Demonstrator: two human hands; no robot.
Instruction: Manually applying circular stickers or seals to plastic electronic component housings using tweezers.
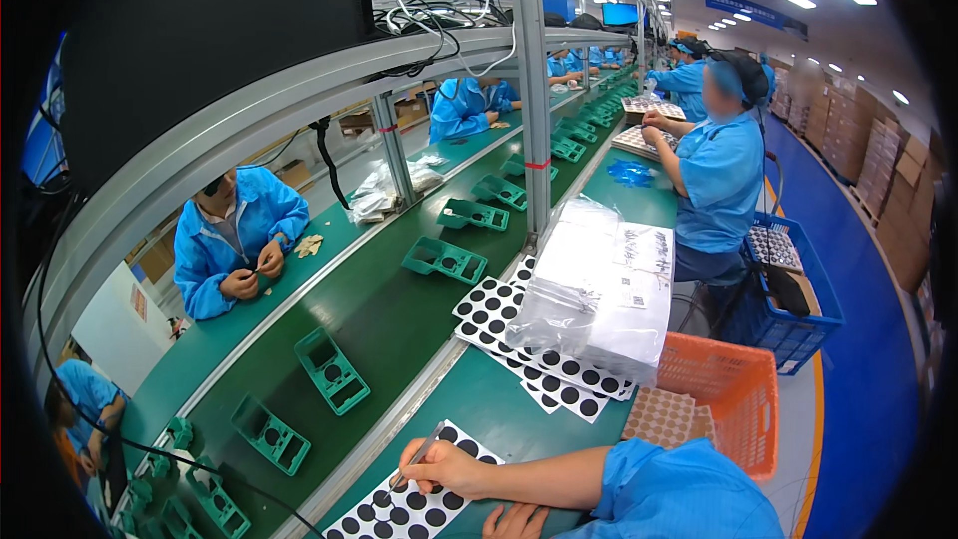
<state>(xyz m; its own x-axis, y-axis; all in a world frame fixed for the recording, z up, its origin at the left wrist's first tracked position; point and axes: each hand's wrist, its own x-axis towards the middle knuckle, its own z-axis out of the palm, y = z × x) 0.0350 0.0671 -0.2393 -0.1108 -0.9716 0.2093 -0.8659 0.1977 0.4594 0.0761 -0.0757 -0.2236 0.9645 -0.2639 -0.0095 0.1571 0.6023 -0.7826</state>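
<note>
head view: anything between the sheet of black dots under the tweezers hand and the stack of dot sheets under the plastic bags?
Head view: only bare green bench between the near white sheet of black round dots and the stacked dot sheets.

Workbench [489,409], near edge: dotted sheet [414,504] under the right hand [446,467], which holds a tool [419,454]; left hand [517,522] just right of it on the same sheet. Farther along the bench: more dotted sheets [499,314] beneath a stack of bagged packets [599,289]. Left of the bench: conveyor belt [389,324] carrying trays [331,369] in a row. Right of the bench: basket [723,394], with a crate [793,289] behind it.
</note>
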